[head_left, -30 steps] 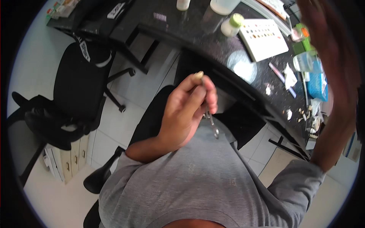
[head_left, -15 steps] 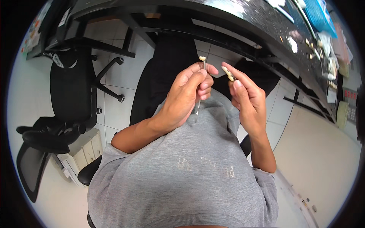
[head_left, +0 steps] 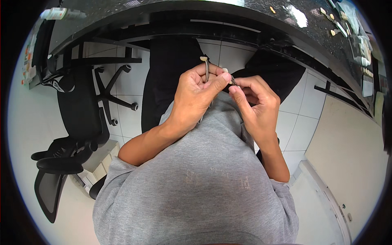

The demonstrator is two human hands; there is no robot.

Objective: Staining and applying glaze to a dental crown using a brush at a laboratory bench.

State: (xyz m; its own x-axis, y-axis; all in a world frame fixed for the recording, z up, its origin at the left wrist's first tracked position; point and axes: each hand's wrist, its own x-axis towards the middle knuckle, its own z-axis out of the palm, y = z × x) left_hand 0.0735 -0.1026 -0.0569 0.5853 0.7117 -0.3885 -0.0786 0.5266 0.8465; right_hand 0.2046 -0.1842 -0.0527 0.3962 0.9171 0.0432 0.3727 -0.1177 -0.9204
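Note:
My left hand (head_left: 192, 96) is closed around a thin metal rod (head_left: 207, 72) with a cream, tooth-like tip (head_left: 203, 59) standing up past the index finger. The rod's lower part runs behind the hand. Between my left thumb and index finger shows a small off-white piece (head_left: 225, 70). My right hand (head_left: 259, 104) is closed, thumb and index finger pinching a small dark part (head_left: 233, 82) just beside that piece. Fingertips of both hands meet here, in front of my grey shirt. I cannot tell whether the dark part and the off-white piece are joined.
Ahead runs a dark speckled tabletop (head_left: 163, 10) with a black frame. Several small cream-tipped pieces (head_left: 332, 32) and plastic bags (head_left: 351, 20) lie at its right. A white bottle (head_left: 55, 13) lies far left. A black office chair (head_left: 79, 102) stands left, a pale panel (head_left: 347, 134) right.
My right hand has come left and its cream piece now meets my left fingertips. My left thumb has moved off the rod toward it. The view has shifted, showing more tabletop.

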